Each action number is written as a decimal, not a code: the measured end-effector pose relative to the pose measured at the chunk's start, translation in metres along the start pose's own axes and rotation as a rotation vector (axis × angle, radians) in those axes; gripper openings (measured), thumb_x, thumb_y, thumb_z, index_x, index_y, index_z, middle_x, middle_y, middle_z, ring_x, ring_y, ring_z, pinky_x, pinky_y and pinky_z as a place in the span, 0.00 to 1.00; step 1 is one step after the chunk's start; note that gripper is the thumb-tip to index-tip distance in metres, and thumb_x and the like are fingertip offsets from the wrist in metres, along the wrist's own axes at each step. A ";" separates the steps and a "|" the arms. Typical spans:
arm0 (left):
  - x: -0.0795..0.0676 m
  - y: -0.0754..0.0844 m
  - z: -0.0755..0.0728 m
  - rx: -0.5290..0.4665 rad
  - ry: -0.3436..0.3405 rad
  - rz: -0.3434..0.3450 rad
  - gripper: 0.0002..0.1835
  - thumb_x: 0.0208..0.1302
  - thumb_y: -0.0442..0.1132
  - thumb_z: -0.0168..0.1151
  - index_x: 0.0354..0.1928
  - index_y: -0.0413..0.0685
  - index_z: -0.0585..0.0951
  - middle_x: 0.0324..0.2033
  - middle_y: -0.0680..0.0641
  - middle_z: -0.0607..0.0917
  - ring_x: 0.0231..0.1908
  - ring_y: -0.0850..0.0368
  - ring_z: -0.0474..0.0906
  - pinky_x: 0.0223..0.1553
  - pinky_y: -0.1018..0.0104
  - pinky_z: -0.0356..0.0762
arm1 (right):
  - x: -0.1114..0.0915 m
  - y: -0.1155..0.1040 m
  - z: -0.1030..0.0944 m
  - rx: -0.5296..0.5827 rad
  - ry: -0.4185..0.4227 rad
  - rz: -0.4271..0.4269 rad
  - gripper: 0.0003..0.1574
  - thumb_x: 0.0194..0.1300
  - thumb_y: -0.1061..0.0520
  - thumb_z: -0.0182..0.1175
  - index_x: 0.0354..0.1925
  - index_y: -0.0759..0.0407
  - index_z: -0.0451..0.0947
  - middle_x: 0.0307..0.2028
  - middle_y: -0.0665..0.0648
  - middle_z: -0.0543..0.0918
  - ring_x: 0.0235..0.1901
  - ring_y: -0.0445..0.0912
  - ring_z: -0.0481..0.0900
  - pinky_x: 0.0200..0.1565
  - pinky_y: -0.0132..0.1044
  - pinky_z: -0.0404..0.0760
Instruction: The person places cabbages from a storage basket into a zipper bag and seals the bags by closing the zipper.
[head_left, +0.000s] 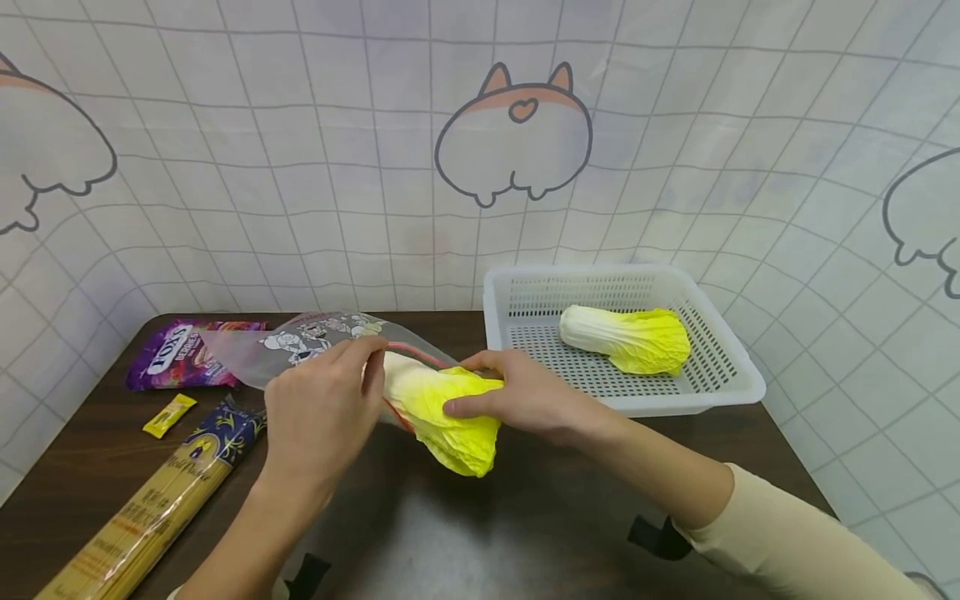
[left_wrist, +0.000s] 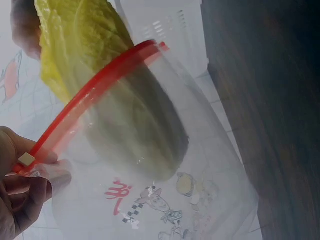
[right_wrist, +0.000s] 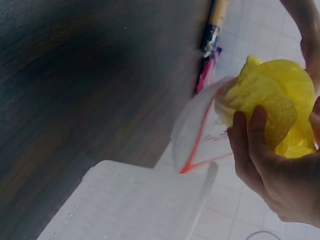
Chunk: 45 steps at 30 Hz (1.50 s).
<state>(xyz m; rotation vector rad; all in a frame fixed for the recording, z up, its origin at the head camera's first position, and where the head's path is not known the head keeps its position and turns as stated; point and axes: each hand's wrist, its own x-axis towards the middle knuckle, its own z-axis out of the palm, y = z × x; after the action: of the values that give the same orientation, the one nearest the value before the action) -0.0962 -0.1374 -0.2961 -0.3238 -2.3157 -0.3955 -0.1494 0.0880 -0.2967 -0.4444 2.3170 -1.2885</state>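
Note:
My right hand (head_left: 517, 396) grips the yellow leafy end of a napa cabbage (head_left: 457, 425). The cabbage's white base lies inside the mouth of a clear zip bag (left_wrist: 220, 165) with a red zip edge and printed cartoon figures. Pinched between my left thumb and fingers is the bag's rim, beside the small slider; that left hand (head_left: 322, 408) is on the near left side of the opening. In the right wrist view, the fingers (right_wrist: 257, 127) of my right hand curl round the leaves.
A white perforated basket (head_left: 705, 400) stands at the back right with another napa cabbage (head_left: 630, 337) in it. To the left lie a purple Fox's Berries packet (head_left: 176, 358), a small yellow sachet (head_left: 169, 415) and a long pack of spaghetti (head_left: 150, 508) on the dark table (head_left: 570, 517).

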 end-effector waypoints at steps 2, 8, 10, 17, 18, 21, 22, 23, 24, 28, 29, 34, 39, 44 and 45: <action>0.000 -0.001 0.000 0.003 0.021 0.013 0.07 0.62 0.31 0.72 0.42 0.42 0.89 0.31 0.43 0.92 0.21 0.43 0.85 0.16 0.54 0.74 | 0.000 0.001 0.001 -0.077 0.054 -0.004 0.34 0.60 0.45 0.75 0.60 0.57 0.81 0.49 0.55 0.86 0.44 0.48 0.83 0.45 0.38 0.82; -0.002 -0.006 0.002 -0.001 0.046 0.064 0.05 0.64 0.33 0.71 0.41 0.45 0.90 0.30 0.45 0.92 0.19 0.43 0.84 0.14 0.55 0.70 | 0.004 0.005 0.000 -0.258 0.189 0.008 0.36 0.59 0.39 0.74 0.60 0.54 0.80 0.55 0.57 0.86 0.54 0.52 0.82 0.47 0.40 0.82; -0.002 -0.008 0.004 0.002 0.040 0.087 0.05 0.64 0.34 0.72 0.41 0.46 0.90 0.29 0.46 0.91 0.18 0.44 0.83 0.13 0.57 0.67 | 0.007 0.006 0.001 -0.284 0.214 0.004 0.36 0.59 0.39 0.74 0.59 0.54 0.80 0.55 0.57 0.86 0.53 0.52 0.81 0.46 0.40 0.83; -0.002 -0.013 0.010 0.006 0.013 0.188 0.06 0.61 0.34 0.75 0.40 0.46 0.89 0.29 0.47 0.91 0.17 0.47 0.82 0.13 0.63 0.66 | 0.016 0.010 0.006 -0.347 0.298 -0.040 0.34 0.59 0.38 0.75 0.57 0.54 0.81 0.51 0.53 0.86 0.48 0.50 0.80 0.47 0.42 0.81; -0.002 -0.014 0.011 0.002 0.011 0.200 0.06 0.61 0.34 0.75 0.40 0.46 0.89 0.30 0.47 0.91 0.18 0.47 0.83 0.13 0.63 0.66 | 0.017 0.010 0.007 -0.352 0.306 -0.049 0.35 0.59 0.38 0.75 0.57 0.54 0.80 0.51 0.53 0.86 0.47 0.49 0.79 0.47 0.42 0.81; -0.001 -0.015 0.013 -0.015 0.006 0.223 0.07 0.60 0.36 0.76 0.40 0.46 0.90 0.31 0.47 0.92 0.19 0.48 0.84 0.14 0.63 0.67 | 0.020 0.011 0.010 -0.354 0.328 -0.078 0.35 0.59 0.40 0.75 0.58 0.55 0.79 0.49 0.53 0.86 0.44 0.48 0.79 0.45 0.40 0.80; -0.001 -0.016 0.014 -0.025 0.004 0.226 0.07 0.60 0.36 0.77 0.40 0.46 0.90 0.31 0.47 0.92 0.18 0.49 0.83 0.14 0.64 0.66 | 0.020 0.010 0.010 -0.352 0.336 -0.086 0.35 0.59 0.40 0.75 0.58 0.55 0.79 0.49 0.53 0.86 0.43 0.48 0.79 0.44 0.40 0.80; -0.001 -0.017 0.015 -0.034 0.005 0.231 0.07 0.60 0.36 0.77 0.40 0.46 0.90 0.31 0.48 0.92 0.18 0.49 0.83 0.14 0.65 0.65 | 0.021 0.010 0.010 -0.346 0.345 -0.092 0.35 0.59 0.41 0.75 0.58 0.55 0.78 0.49 0.53 0.86 0.43 0.48 0.79 0.43 0.39 0.80; 0.000 -0.018 0.015 -0.042 0.007 0.235 0.07 0.60 0.36 0.77 0.40 0.46 0.90 0.31 0.48 0.92 0.18 0.50 0.83 0.14 0.66 0.65 | 0.022 0.009 0.011 -0.341 0.354 -0.100 0.35 0.59 0.41 0.75 0.58 0.55 0.78 0.49 0.54 0.86 0.42 0.48 0.79 0.43 0.39 0.79; 0.001 -0.021 0.017 -0.083 -0.001 0.233 0.09 0.58 0.35 0.79 0.40 0.46 0.91 0.32 0.48 0.92 0.17 0.54 0.82 0.15 0.68 0.64 | 0.027 0.008 0.012 -0.328 0.383 -0.116 0.36 0.58 0.42 0.76 0.58 0.55 0.76 0.51 0.56 0.86 0.43 0.49 0.79 0.42 0.39 0.80; 0.001 -0.022 0.017 -0.090 -0.002 0.231 0.09 0.57 0.35 0.79 0.40 0.46 0.91 0.32 0.49 0.92 0.17 0.54 0.82 0.15 0.68 0.64 | 0.028 0.008 0.012 -0.323 0.386 -0.121 0.36 0.58 0.42 0.76 0.58 0.55 0.76 0.52 0.56 0.86 0.43 0.49 0.79 0.43 0.40 0.81; 0.002 -0.024 0.019 -0.126 -0.024 0.180 0.11 0.57 0.36 0.79 0.42 0.48 0.91 0.30 0.50 0.92 0.15 0.59 0.74 0.16 0.70 0.61 | 0.030 0.010 0.018 -0.313 0.387 -0.172 0.35 0.58 0.44 0.77 0.57 0.55 0.76 0.53 0.55 0.86 0.46 0.49 0.79 0.47 0.41 0.81; 0.002 -0.025 0.021 -0.159 -0.025 0.123 0.12 0.57 0.36 0.79 0.43 0.50 0.91 0.31 0.50 0.92 0.16 0.61 0.75 0.17 0.70 0.64 | 0.031 0.016 0.023 -0.362 0.396 -0.297 0.33 0.57 0.49 0.79 0.57 0.57 0.78 0.52 0.55 0.87 0.44 0.48 0.80 0.47 0.40 0.83; 0.002 -0.028 0.022 -0.184 0.003 0.117 0.10 0.58 0.36 0.79 0.41 0.50 0.91 0.31 0.50 0.93 0.17 0.60 0.79 0.17 0.69 0.65 | 0.033 0.020 0.025 -0.447 0.417 -0.409 0.31 0.58 0.55 0.79 0.57 0.59 0.79 0.53 0.57 0.86 0.47 0.50 0.82 0.52 0.43 0.83; 0.003 -0.029 0.021 -0.189 0.010 0.115 0.09 0.58 0.36 0.79 0.41 0.50 0.91 0.31 0.49 0.93 0.17 0.59 0.80 0.17 0.68 0.66 | 0.034 0.020 0.024 -0.463 0.418 -0.428 0.30 0.58 0.56 0.79 0.56 0.59 0.79 0.53 0.57 0.86 0.48 0.50 0.82 0.53 0.44 0.83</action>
<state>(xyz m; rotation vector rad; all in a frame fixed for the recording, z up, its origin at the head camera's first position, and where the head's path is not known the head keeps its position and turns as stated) -0.1216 -0.1554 -0.3138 -0.5440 -2.2421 -0.5582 -0.1663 0.0648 -0.3332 -0.9414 3.0094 -1.0852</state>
